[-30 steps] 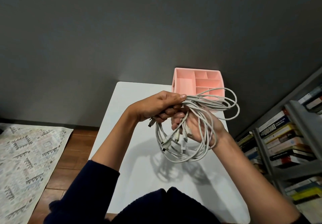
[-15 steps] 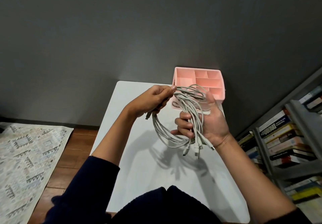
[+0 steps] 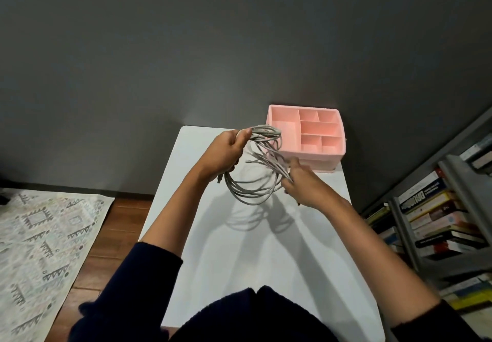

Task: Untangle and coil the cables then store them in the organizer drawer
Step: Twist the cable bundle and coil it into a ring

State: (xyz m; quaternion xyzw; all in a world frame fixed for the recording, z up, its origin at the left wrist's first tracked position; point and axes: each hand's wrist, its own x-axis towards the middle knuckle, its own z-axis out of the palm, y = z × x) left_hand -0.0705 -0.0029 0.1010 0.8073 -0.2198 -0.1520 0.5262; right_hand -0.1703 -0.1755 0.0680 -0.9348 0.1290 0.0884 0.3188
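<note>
- Two hands hold one bundle of grey cables (image 3: 253, 195) in the air above the white table (image 3: 239, 248); none of it rests on the tabletop.
- The left hand (image 3: 226, 155) has its fingers curled round the gathered top of the loops, and a plug end pokes out below its palm.
- The right hand (image 3: 303, 184) grips several strands at its fingertips, out to the right of the bundle.
- Between the two grips the strands fan out on a slant, high at the left hand and lower at the right. The other loops hang in a round sag underneath.
- The pink organizer (image 3: 314, 159) stands at the far right corner of the table, just behind the right hand, so that hand is the nearer one for storing.
- Its drawer, under the open compartments, looks closed, though I cannot be sure. Separating strands seems the step in hand, and the coiling is not yet done.
</note>
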